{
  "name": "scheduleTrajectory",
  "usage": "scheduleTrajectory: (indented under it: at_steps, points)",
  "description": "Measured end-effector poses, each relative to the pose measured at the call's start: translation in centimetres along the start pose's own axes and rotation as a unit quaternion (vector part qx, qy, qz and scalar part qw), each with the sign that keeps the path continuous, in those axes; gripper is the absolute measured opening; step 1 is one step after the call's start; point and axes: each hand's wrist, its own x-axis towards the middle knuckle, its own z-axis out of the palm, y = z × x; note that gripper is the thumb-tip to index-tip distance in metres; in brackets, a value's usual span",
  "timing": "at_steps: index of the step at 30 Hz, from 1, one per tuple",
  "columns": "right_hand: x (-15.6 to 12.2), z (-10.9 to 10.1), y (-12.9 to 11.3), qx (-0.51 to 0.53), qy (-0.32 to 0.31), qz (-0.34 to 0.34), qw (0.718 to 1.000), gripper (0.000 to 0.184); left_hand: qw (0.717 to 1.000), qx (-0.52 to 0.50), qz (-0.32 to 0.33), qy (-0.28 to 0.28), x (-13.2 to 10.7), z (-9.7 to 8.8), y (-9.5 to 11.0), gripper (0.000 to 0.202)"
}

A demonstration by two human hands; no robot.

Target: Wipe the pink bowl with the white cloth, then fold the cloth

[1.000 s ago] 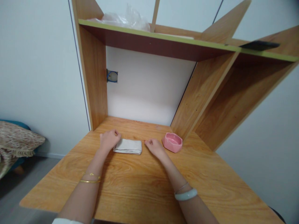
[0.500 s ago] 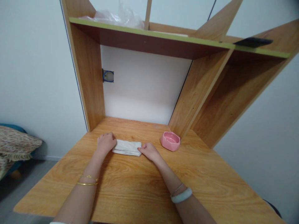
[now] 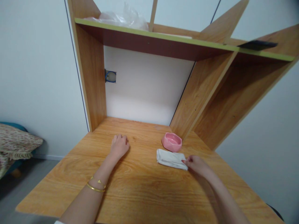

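Observation:
A folded white cloth (image 3: 170,158) lies on the wooden desk (image 3: 140,186), just in front of a pink dish (image 3: 172,142). My right hand (image 3: 198,165) pinches the cloth's right end with closed fingers. My left hand (image 3: 119,146) rests on the bare desk to the left, fingers loosely curled, holding nothing. It is well apart from the cloth.
The desk has upright wooden side panels (image 3: 92,77) and a shelf (image 3: 163,39) overhead carrying a clear plastic bag (image 3: 121,17) and a dark flat object (image 3: 258,45). A blue-rimmed hole (image 3: 110,76) sits in the back wall. A patterned blanket (image 3: 16,143) lies at the far left.
My right hand has drawn the folded cloth to the right, from the desk's middle to in front of the pink dish. My left hand let go of the cloth and stayed at the left.

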Motion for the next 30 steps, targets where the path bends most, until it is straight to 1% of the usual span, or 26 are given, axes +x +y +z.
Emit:
scheduleTrajectory:
  at_steps: [1,3,6,9,11,12,13,14,16,17,18,19,21,24,27,30]
  points:
    - [0.4,-0.4,0.8,-0.012,-0.005,0.01,1.0,0.019,1.0,0.0,0.003,-0.004,-0.1,0.0,0.2,0.023]
    - [1.0,-1.3,1.5,-0.039,-0.019,0.022,0.999,0.018,1.0,0.0,0.002,-0.011,-0.2,0.0,0.2,0.022]
    - [1.3,-2.5,1.0,-0.086,-0.033,0.029,0.995,0.016,1.0,-0.003,-0.002,-0.016,-0.1,0.0,0.1,0.022]
    - [0.1,-3.6,-1.6,-0.153,-0.029,0.054,0.986,0.014,1.0,-0.008,0.0,-0.019,-0.1,0.2,0.0,0.021]
    - [-1.2,-4.0,-4.4,-0.212,0.013,0.101,0.972,0.016,1.0,-0.012,0.005,-0.021,-0.1,0.4,0.1,0.021]
    - [-1.9,-4.0,-6.1,-0.227,0.035,0.086,0.97,0.02,1.0,-0.016,0.01,-0.021,-0.1,0.5,0.2,0.022]
    - [-2.6,-3.8,-7.9,-0.226,0.057,0.049,0.971,0.023,0.999,-0.022,0.017,-0.02,-0.1,0.7,0.2,0.022]
    - [-3.1,-3.3,-9.8,-0.214,0.07,-0.02,0.974,0.026,0.999,-0.029,0.026,-0.018,-0.1,0.9,0.3,0.023]
    - [-3.6,-1.4,-13.1,-0.197,0.06,-0.106,0.973,0.027,0.998,-0.046,0.05,-0.015,-0.1,1.2,0.3,0.023]
    - [-3.6,-0.2,-14.4,-0.182,0.048,-0.155,0.97,0.028,0.996,-0.055,0.063,-0.014,-0.1,1.4,0.3,0.023]
    - [-3.4,1.1,-15.5,-0.147,0.03,-0.224,0.963,0.031,0.995,-0.064,0.076,-0.014,-0.1,1.5,0.4,0.023]
    - [-3.2,2.5,-16.3,-0.109,0.011,-0.269,0.957,0.034,0.993,-0.072,0.089,-0.015,-0.1,1.7,0.4,0.023]
    - [-2.5,5.1,-17.0,-0.054,-0.013,-0.295,0.954,0.04,0.99,-0.089,0.111,-0.018,-0.1,1.9,0.4,0.025]
    - [-1.5,7.6,-16.7,-0.023,-0.03,-0.287,0.957,0.053,0.982,-0.121,0.143,-0.021,-0.1,2.3,0.6,0.029]
    - [-1.3,8.6,-16.0,-0.016,-0.063,-0.297,0.953,0.062,0.971,-0.159,0.179,-0.021,-0.2,2.9,0.9,0.036]
    - [-1.5,8.8,-15.7,-0.004,-0.089,-0.309,0.947,0.061,0.961,-0.187,0.201,-0.023,-0.3,3.5,1.0,0.04]
